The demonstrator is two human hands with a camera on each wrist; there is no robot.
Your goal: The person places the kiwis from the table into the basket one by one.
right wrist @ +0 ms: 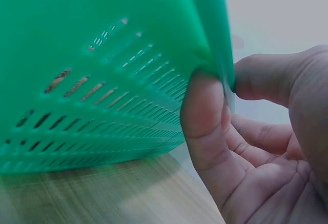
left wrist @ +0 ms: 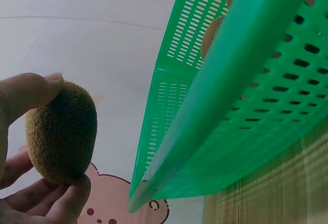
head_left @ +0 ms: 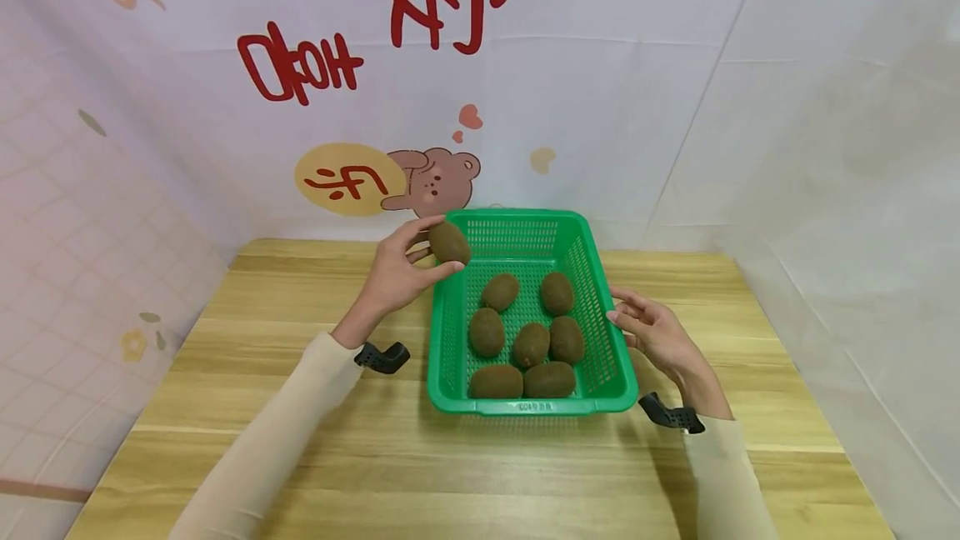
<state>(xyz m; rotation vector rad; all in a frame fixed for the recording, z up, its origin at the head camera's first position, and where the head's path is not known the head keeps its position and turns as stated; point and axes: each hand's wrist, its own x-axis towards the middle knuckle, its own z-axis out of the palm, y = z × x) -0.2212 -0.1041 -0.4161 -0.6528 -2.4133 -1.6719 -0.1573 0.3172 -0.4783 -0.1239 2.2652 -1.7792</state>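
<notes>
My left hand (head_left: 399, 267) holds a brown fuzzy kiwi (head_left: 449, 242) between thumb and fingers, above the left rim of a green plastic basket (head_left: 528, 407). In the left wrist view that kiwi (left wrist: 62, 131) is gripped upright, beside the basket's outer wall (left wrist: 246, 131). Several more kiwis (head_left: 532, 345) lie on the basket floor, mostly toward its near half. My right hand (head_left: 660, 336) pinches the basket's right rim; in the right wrist view the thumb (right wrist: 266, 78) is on one side of the rim and the index finger (right wrist: 205, 111) on the other.
The basket stands on a wood-grain table (head_left: 480, 482). A white cloth backdrop (head_left: 600, 107) with red lettering and a printed bear (head_left: 442, 177) rises right behind it. Cloth walls flank the table at left and right. Each wrist wears a black strap mount (head_left: 382, 358).
</notes>
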